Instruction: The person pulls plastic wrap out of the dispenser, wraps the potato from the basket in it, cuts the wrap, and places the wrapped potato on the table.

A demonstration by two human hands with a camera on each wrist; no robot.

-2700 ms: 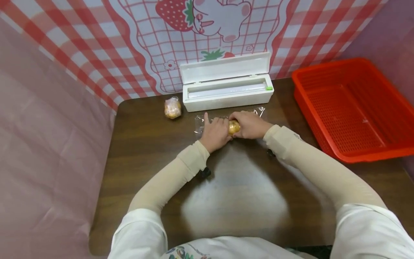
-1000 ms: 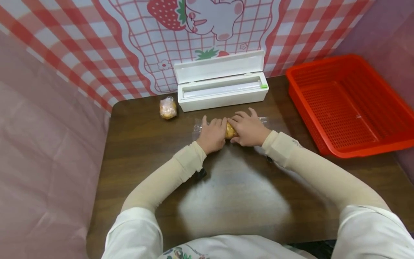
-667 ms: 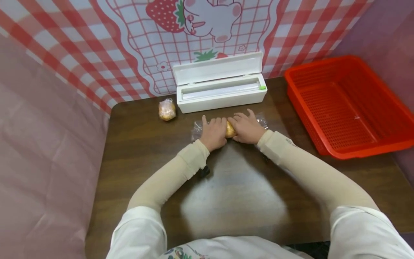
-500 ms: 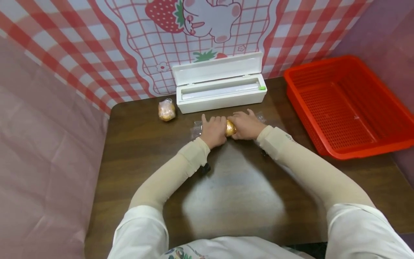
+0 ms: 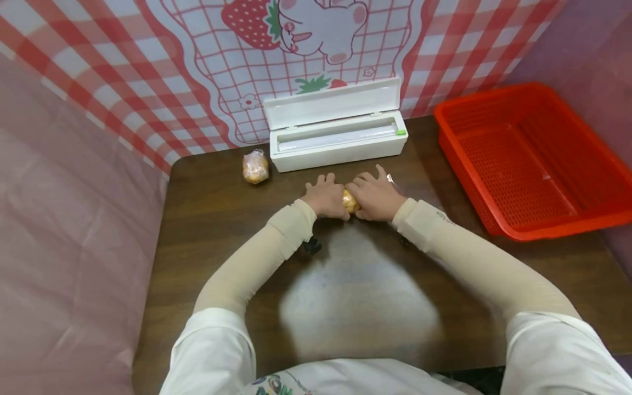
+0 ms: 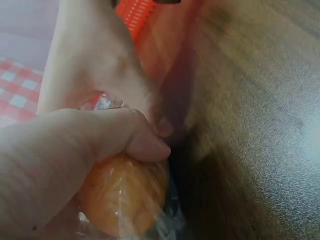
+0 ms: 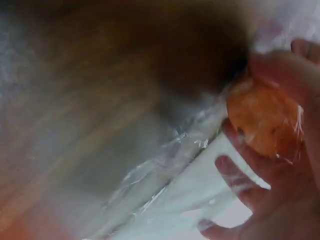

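Note:
Both hands are around an orange fruit [image 5: 351,201] with clear cling film on it, above the table in front of the white box. My left hand [image 5: 326,198] holds it from the left; in the left wrist view its thumb lies across the top of the orange fruit [image 6: 122,197]. From the other side my right hand [image 5: 377,198] grips it, thumb and fingers about the orange fruit [image 7: 265,117] in the right wrist view. There, crinkled cling film [image 7: 155,172] trails away from the fruit. The fingers hide much of it in the head view.
Behind the hands stands a white cling film box [image 5: 340,156], lid raised, with a roll inside. Another film-wrapped fruit [image 5: 255,167] sits to its left. A red plastic basket [image 5: 513,237] occupies the right side of the brown table [image 5: 207,230].
Film that lay spread left of the left hand no longer shows there. The left hand has shifted round the fruit, its fingers now more spread. The right hand stays on the fruit.

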